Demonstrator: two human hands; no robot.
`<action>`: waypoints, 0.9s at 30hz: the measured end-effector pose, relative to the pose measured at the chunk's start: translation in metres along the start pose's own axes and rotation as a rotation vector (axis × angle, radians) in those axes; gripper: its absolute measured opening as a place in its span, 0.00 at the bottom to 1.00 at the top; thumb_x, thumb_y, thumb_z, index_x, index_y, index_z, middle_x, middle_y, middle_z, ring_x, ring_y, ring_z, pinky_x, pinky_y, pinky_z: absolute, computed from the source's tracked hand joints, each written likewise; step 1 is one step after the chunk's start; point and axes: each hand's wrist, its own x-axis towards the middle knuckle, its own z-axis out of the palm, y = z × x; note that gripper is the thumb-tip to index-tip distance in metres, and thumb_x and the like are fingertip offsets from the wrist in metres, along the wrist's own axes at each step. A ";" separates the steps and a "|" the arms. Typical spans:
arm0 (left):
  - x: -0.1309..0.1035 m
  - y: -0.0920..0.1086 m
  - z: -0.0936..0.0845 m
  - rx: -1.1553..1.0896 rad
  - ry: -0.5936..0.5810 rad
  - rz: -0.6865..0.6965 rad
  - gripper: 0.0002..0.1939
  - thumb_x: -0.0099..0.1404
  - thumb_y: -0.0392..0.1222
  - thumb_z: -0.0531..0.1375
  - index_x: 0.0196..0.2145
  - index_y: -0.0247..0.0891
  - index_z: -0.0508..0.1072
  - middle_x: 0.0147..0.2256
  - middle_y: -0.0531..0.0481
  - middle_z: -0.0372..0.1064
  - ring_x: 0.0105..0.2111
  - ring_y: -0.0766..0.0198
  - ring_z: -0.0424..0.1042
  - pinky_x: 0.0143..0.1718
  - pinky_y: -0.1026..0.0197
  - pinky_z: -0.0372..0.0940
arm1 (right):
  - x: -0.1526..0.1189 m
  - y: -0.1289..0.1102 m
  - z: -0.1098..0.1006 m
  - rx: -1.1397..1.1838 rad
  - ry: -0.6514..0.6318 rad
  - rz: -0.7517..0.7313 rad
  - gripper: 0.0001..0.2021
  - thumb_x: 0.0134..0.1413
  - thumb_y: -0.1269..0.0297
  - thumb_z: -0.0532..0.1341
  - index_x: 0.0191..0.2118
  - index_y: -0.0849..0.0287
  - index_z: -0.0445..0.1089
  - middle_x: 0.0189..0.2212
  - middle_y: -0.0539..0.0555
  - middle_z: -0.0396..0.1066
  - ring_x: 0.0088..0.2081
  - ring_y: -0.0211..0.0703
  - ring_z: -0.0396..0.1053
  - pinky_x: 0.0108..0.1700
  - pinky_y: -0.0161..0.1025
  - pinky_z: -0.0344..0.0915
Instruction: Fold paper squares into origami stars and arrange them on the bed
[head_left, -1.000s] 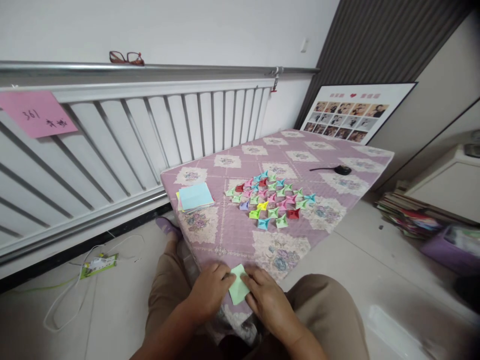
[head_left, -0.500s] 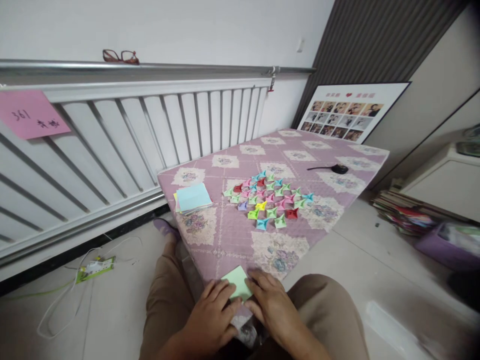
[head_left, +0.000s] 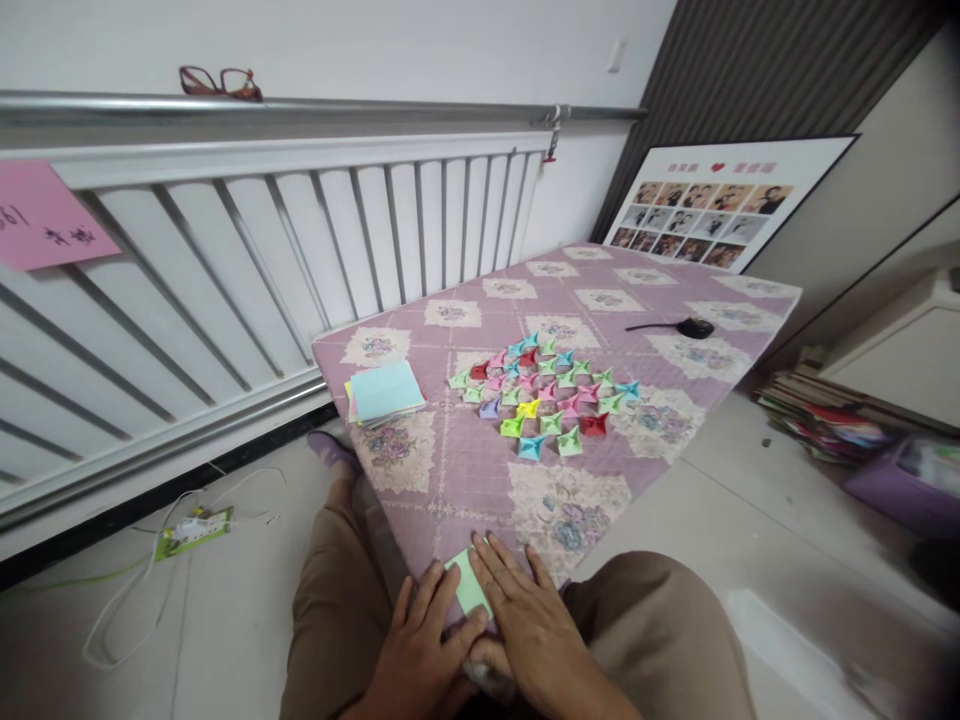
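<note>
A light green paper point(head_left: 469, 584) lies at the near corner of the table, partly covered by both hands. My left hand point(head_left: 427, 640) rests on its left side with the fingers apart. Across its right side lies my right hand point(head_left: 525, 620), fingers stretched out flat. Several small folded paper pieces point(head_left: 551, 423) in green, pink, blue, red, yellow and purple stand grouped mid-table. To their left is a stack of square paper sheets point(head_left: 386, 391), light blue on top.
The table point(head_left: 472, 470) has a purple floral cloth. A black object with a thin handle point(head_left: 696, 328) lies on its right part. A white radiator point(head_left: 300, 240) runs along the left; a power strip point(head_left: 193, 535) is on the floor.
My right hand has moved up and left over the green paper, covering more of it. My left hand stays at the paper's left side. The view has shifted slightly.
</note>
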 end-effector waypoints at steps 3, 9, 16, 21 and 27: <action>0.000 0.005 0.000 0.031 0.031 -0.048 0.28 0.60 0.59 0.58 0.56 0.52 0.63 0.58 0.39 0.58 0.59 0.46 0.53 0.55 0.46 0.46 | 0.002 0.003 -0.003 -0.009 -0.031 0.038 0.45 0.49 0.45 0.62 0.67 0.53 0.39 0.66 0.57 0.43 0.65 0.58 0.43 0.62 0.63 0.38; 0.001 0.007 -0.002 0.022 0.003 -0.084 0.29 0.60 0.58 0.58 0.58 0.54 0.61 0.60 0.40 0.55 0.59 0.46 0.52 0.54 0.46 0.48 | 0.009 0.007 -0.018 -0.017 -0.062 0.202 0.39 0.53 0.45 0.57 0.66 0.54 0.45 0.66 0.57 0.43 0.66 0.57 0.40 0.63 0.62 0.37; -0.006 0.006 0.003 -0.007 -0.042 -0.085 0.31 0.60 0.57 0.58 0.60 0.55 0.57 0.63 0.38 0.49 0.61 0.44 0.48 0.53 0.44 0.50 | 0.030 0.004 -0.036 0.007 0.042 0.345 0.21 0.55 0.57 0.57 0.55 0.52 0.65 0.60 0.57 0.59 0.61 0.52 0.52 0.57 0.52 0.50; -0.011 0.006 0.010 -0.004 -0.051 -0.076 0.34 0.60 0.54 0.59 0.62 0.55 0.53 0.64 0.39 0.45 0.62 0.44 0.46 0.53 0.43 0.51 | 0.041 -0.006 -0.036 0.070 0.106 0.411 0.13 0.49 0.64 0.60 0.43 0.52 0.70 0.56 0.56 0.62 0.57 0.52 0.56 0.53 0.49 0.52; -0.009 0.003 0.007 -0.095 -0.011 -0.063 0.34 0.59 0.57 0.58 0.61 0.51 0.56 0.64 0.38 0.46 0.61 0.41 0.48 0.53 0.41 0.53 | 0.048 -0.007 -0.040 0.377 0.189 0.405 0.02 0.47 0.67 0.56 0.30 0.56 0.65 0.30 0.50 0.69 0.36 0.43 0.65 0.39 0.40 0.58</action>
